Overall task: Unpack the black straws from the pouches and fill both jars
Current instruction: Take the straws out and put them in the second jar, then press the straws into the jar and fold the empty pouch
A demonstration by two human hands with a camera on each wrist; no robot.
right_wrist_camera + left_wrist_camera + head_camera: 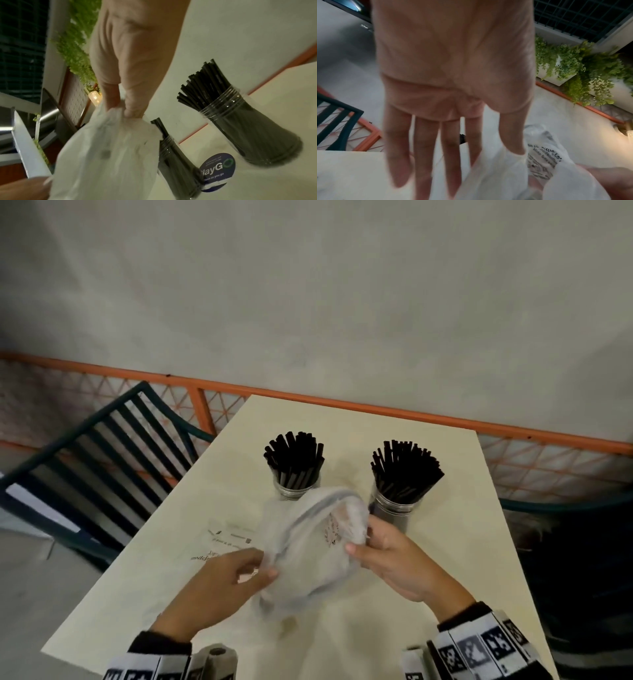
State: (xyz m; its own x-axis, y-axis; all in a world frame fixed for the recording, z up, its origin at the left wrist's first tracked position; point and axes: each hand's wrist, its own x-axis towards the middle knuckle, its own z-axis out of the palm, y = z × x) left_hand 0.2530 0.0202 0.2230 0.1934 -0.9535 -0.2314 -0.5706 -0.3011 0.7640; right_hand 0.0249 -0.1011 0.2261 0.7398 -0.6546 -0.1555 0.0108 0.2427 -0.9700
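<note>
Two clear jars stand side by side at the far part of the table, each packed with upright black straws: the left jar [295,474] [176,162] and the right jar [399,491] [248,128]. In front of them I hold a crumpled clear plastic pouch [308,553] [496,175] [106,155] above the table with both hands. My left hand [265,563] pinches its left edge between thumb and fingers. My right hand [359,539] grips its right end with curled fingers. No straws show inside this pouch. A second printed pouch [222,542] lies flat on the table under my left hand.
The cream table [445,577] ends close behind the jars, with an orange railing [342,402] beyond it. A dark slatted chair [102,460] stands at the left and another dark seat [565,542] at the right. A round blue sticker [217,169] is stuck between the jars.
</note>
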